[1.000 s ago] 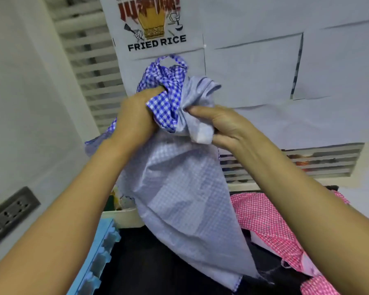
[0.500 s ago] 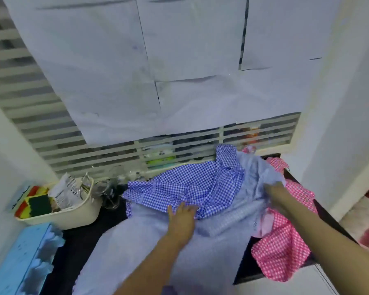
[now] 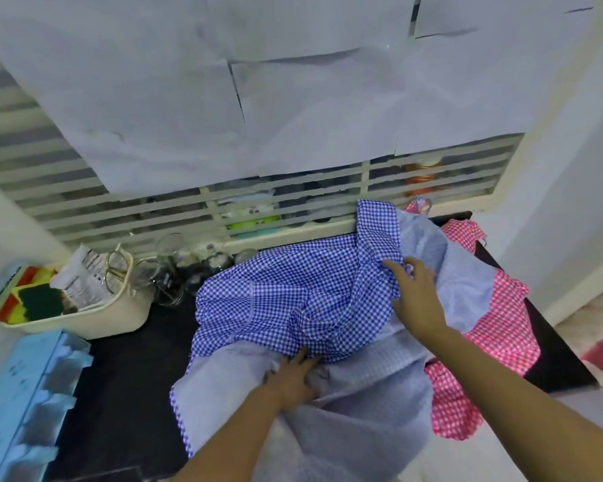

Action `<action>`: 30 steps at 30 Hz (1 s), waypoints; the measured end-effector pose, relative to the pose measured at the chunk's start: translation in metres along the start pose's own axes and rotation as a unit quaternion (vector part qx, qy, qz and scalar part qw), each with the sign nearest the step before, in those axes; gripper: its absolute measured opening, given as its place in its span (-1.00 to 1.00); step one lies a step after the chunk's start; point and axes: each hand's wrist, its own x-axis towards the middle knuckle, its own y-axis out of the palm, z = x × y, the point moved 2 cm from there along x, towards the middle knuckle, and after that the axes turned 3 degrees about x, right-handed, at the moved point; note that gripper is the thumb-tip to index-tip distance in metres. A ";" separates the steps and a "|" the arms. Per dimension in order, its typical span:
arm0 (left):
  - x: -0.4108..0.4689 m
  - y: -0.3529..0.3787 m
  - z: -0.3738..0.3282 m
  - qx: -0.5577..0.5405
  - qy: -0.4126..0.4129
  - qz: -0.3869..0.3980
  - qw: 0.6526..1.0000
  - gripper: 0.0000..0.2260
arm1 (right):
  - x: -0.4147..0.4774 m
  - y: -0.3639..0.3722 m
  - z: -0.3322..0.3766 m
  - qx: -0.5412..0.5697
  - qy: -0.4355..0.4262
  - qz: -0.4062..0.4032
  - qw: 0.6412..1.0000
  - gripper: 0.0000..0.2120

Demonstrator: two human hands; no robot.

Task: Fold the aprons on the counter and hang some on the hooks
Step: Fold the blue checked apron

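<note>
Looking down, we've got blue checked apron (image 3: pixel 286 300) crumpled on black table (image 3: pixel 126 377), centre-right, pale side spilling over near edge. Our right grip (image 3: pixel 415 297) clamped on bunched checks at right of heap, fingers curled in. Left grip (image 3: pixel 291 377) on pale cloth at near edge of checks, can't tell if pinching or just pressing. Pink checked apron (image 3: pixel 502 328) underneath, right. Cream basket (image 3: pixel 94 318) far left.
</note>
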 end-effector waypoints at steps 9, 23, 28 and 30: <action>-0.037 -0.010 0.072 -0.022 -0.260 -0.043 0.964 -0.40 | 0.057 -0.009 -0.061 0.100 0.261 0.094 0.956 0.11; 0.011 -0.172 -0.089 -0.303 -0.009 -0.314 0.900 0.07 | -0.058 0.024 0.016 -0.074 -0.398 0.244 0.881 -0.53; 0.028 -0.131 -0.070 -0.351 -0.156 -0.193 0.903 -0.55 | -0.090 0.025 -0.007 -0.033 -0.326 0.376 0.867 -0.66; 0.030 -0.113 -0.064 -0.366 -0.148 -0.229 0.890 -0.74 | -0.085 0.012 -0.008 0.058 -0.216 0.317 0.922 -0.66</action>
